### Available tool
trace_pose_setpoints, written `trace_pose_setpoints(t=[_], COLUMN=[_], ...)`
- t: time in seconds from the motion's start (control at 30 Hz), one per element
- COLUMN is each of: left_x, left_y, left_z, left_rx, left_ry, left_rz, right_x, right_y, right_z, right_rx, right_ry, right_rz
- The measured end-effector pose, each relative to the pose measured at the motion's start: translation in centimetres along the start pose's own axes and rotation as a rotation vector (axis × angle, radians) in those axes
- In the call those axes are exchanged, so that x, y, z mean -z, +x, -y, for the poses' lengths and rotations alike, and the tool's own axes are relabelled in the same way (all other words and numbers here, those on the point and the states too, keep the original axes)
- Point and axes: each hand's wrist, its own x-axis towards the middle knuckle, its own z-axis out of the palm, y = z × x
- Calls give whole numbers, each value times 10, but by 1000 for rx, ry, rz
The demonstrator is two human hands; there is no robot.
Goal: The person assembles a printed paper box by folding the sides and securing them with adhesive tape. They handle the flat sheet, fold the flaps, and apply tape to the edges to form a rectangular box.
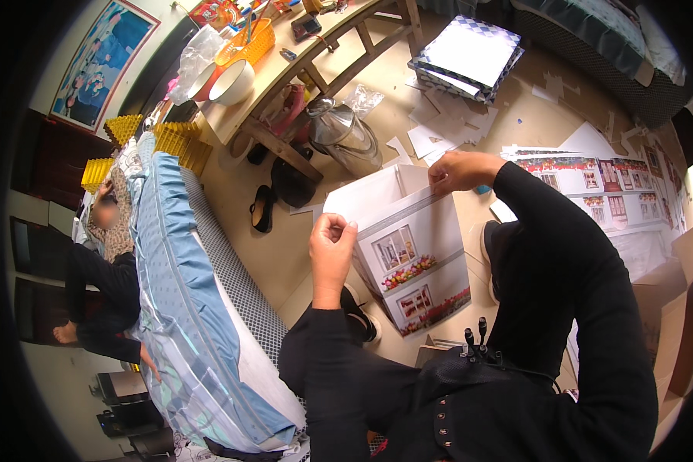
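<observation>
Between my knees stands a printed cardboard house box (pixel 430 268), its top uncovered and its white inside showing. Windows and flower boxes are pictured on the wall facing me. The thumb and fingers of my left hand (pixel 330 257) pinch the upper rim at the near left corner. At the rim's right corner, my right hand (pixel 465 168) grips the edge with bent fingers. The box's far walls are partly hidden behind its front panel.
Flat printed house sheets (pixel 606 190) lie on the right, beside an open brown carton (pixel 678 306). White cardboard scraps (pixel 450 124) and a checked box stack (pixel 468 55) are ahead. A metal canister (pixel 346 136) stands by the wooden table (pixel 277 75). A person (pixel 112 242) reclines on the left bed.
</observation>
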Motion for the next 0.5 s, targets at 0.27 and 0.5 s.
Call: trace_pose_setpoints(t=[0.27,0.5], left_x=[-22,-11], left_y=[-17,-10], left_z=[-17,-26], left_rx=[-391,-225], left_ry=[583,487], left_rz=[31,34], right_x=[-34,-23], right_y=[8,7], right_z=[53,67], right_rx=[275,272], right_ry=[182,544], right_rz=[-84,55])
